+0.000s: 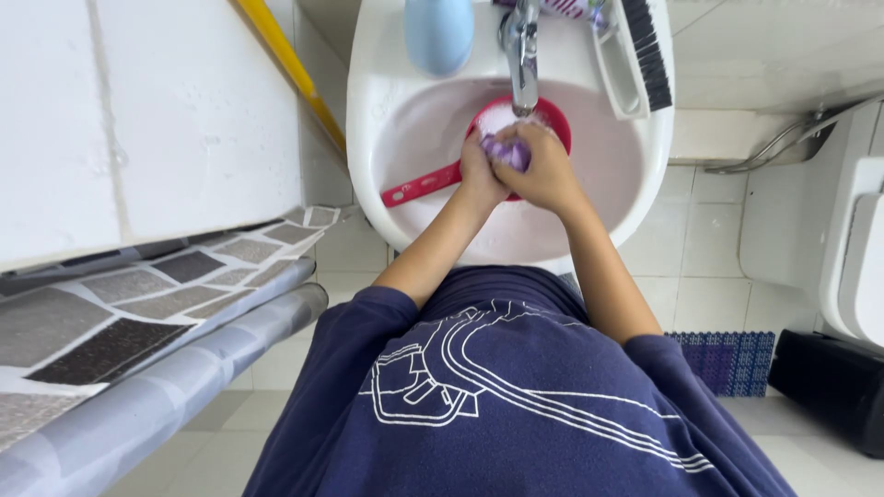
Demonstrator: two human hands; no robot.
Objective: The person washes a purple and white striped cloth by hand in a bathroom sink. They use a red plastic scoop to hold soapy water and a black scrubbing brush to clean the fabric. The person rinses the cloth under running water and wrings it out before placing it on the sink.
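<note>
Both my hands meet over a white sink (387,120), under a metal tap (522,51). My left hand (479,175) and my right hand (545,166) squeeze a small purple cloth (508,152) between them. Below the hands sits a red dipper (554,115) holding foamy water, its long red handle (419,187) pointing left across the basin. My forearms reach up from a dark blue shirt with white line art.
A light blue bottle (439,32) and a black-bristled brush (645,51) rest on the sink's back rim. A yellow pole (295,69) leans at the left wall. Patterned covered rails (166,313) stand at left, a purple mat (732,359) and a black box (829,387) at right.
</note>
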